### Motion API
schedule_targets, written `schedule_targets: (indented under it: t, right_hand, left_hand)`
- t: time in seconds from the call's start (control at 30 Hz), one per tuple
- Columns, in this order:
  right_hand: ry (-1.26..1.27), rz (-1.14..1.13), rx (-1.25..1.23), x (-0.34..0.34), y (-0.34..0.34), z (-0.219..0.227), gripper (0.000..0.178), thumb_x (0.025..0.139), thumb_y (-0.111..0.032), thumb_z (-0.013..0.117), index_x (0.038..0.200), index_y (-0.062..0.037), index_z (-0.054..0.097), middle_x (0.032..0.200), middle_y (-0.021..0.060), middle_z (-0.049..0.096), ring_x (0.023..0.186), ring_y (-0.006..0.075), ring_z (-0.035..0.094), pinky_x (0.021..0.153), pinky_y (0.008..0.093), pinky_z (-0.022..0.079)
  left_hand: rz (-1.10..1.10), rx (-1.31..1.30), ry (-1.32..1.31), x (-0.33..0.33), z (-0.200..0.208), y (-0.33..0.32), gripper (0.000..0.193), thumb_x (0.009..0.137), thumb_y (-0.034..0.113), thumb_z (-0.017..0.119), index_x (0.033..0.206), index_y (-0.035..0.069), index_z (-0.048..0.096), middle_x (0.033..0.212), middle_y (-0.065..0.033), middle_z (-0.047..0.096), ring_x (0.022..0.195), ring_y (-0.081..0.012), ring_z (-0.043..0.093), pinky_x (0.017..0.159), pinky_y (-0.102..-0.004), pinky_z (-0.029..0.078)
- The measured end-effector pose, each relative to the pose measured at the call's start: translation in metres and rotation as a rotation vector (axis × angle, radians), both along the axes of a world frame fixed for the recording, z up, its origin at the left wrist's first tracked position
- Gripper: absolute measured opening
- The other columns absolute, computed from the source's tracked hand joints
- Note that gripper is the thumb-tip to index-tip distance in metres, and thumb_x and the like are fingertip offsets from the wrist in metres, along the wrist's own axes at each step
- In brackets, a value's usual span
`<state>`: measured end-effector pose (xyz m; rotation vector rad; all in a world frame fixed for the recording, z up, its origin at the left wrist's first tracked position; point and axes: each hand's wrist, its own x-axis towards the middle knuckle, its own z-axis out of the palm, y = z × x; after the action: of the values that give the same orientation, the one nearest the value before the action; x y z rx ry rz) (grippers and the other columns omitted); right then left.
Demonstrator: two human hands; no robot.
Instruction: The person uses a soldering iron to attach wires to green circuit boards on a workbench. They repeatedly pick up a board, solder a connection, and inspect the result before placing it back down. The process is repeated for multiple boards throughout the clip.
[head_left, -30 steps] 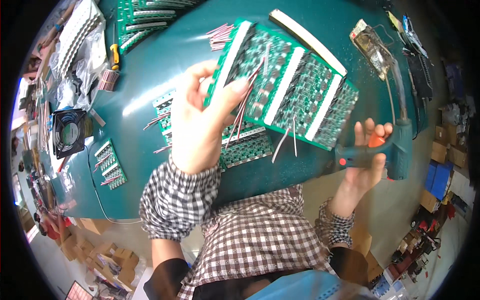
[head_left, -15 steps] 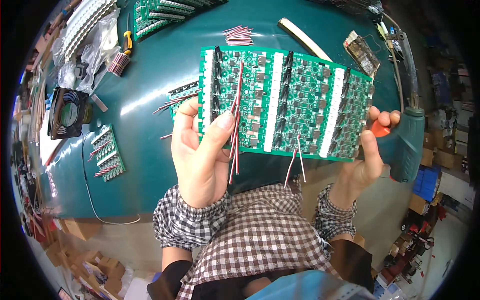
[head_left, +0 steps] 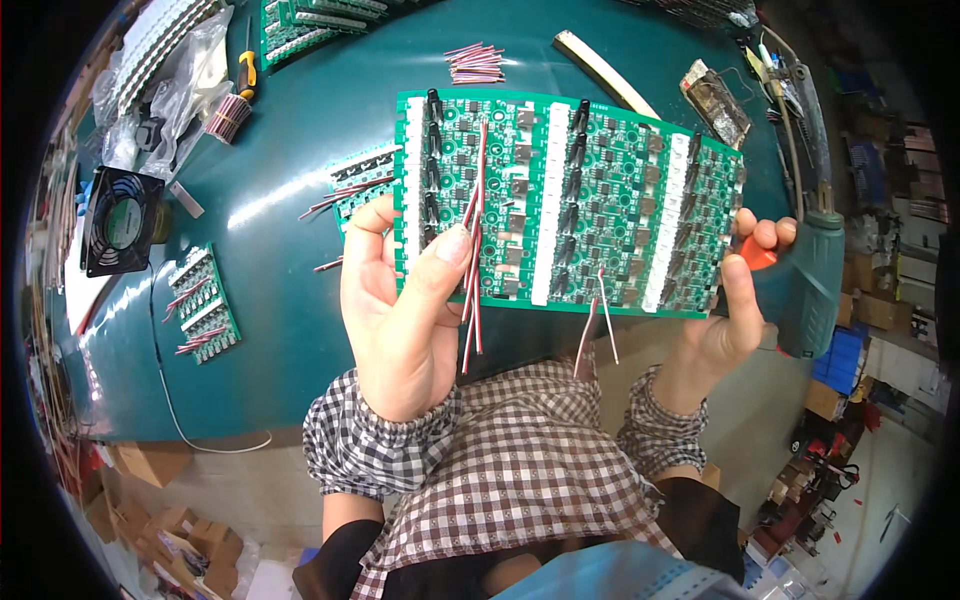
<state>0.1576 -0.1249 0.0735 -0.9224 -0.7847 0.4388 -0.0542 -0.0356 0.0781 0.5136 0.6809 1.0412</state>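
A large green circuit board (head_left: 620, 200), with white connector strips and rows of black components, is held up and slightly tilted before me. My left hand (head_left: 405, 310) grips its left edge, thumb in front, pressing several red and white wires (head_left: 477, 230) against the face. At the right edge my right hand (head_left: 735, 310) holds the board with thumb and fingers. Beside those fingers is a teal-handled soldering gun (head_left: 812, 290) with an orange trigger (head_left: 757, 255); whether the hand also grips it is unclear. Two more wires (head_left: 607, 310) hang from the board's lower middle.
On the green table (head_left: 270, 290) lie a smaller board with wires (head_left: 205, 310), another board partly hidden behind mine (head_left: 360, 180), a black fan (head_left: 122, 222), a yellow screwdriver (head_left: 247, 75), a wire pile (head_left: 475, 63) and a pale bar (head_left: 605, 75). Stacked boards (head_left: 320, 25) stand far left.
The view has shifted slightly, so things on the left sit a little further left. Both hands keep their hold on the board, and the loose wires have swung slightly.
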Motion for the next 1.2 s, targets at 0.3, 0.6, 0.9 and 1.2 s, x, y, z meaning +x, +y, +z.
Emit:
schedule_targets:
  t: [0.3,0.6,0.9,1.2]
  right_hand:
    - [0.008,0.001,0.005,0.005,-0.002,-0.001,0.048,0.076,0.014,0.053,0.121,-0.0021,0.045,0.109,0.0096,0.053,0.112,0.0235,0.053,0.103,0.0383,0.039]
    - [0.040,0.016,-0.006,0.003,-0.005,0.001,0.048,0.077,0.012,0.052,0.122,-0.0036,0.043,0.109,0.0087,0.053,0.114,0.0238,0.052,0.104,0.0406,0.038]
    - [0.071,-0.111,-0.026,0.002,-0.004,-0.001,0.055,0.070,0.011,0.061,0.121,-0.0029,0.047,0.107,0.0090,0.054,0.106,0.0248,0.057,0.092,0.0381,0.049]
    - [0.048,-0.169,-0.034,0.005,-0.005,-0.007,0.054,0.069,0.013,0.060,0.120,-0.0020,0.048,0.108,0.0088,0.053,0.103,0.0234,0.057,0.095,0.0395,0.047]
  left_hand:
    - [-0.020,-0.019,-0.031,0.002,-0.001,0.000,0.038,0.087,0.001,0.060,0.118,0.002,0.037,0.108,-0.0118,0.059,0.092,-0.0167,0.062,0.078,-0.0325,0.054]
    - [-0.048,-0.087,-0.029,0.005,-0.004,0.001,0.039,0.087,0.000,0.059,0.119,0.002,0.037,0.108,-0.0125,0.060,0.096,-0.0175,0.062,0.081,-0.0327,0.053]
    - [-0.055,-0.108,-0.022,0.009,-0.006,0.002,0.040,0.087,0.001,0.061,0.119,0.003,0.038,0.105,-0.0121,0.061,0.092,-0.0163,0.063,0.078,-0.0311,0.053]
    - [-0.024,-0.080,0.034,0.014,-0.002,0.000,0.039,0.086,0.001,0.062,0.117,0.003,0.038,0.102,-0.0099,0.062,0.088,-0.0147,0.063,0.075,-0.0298,0.054]
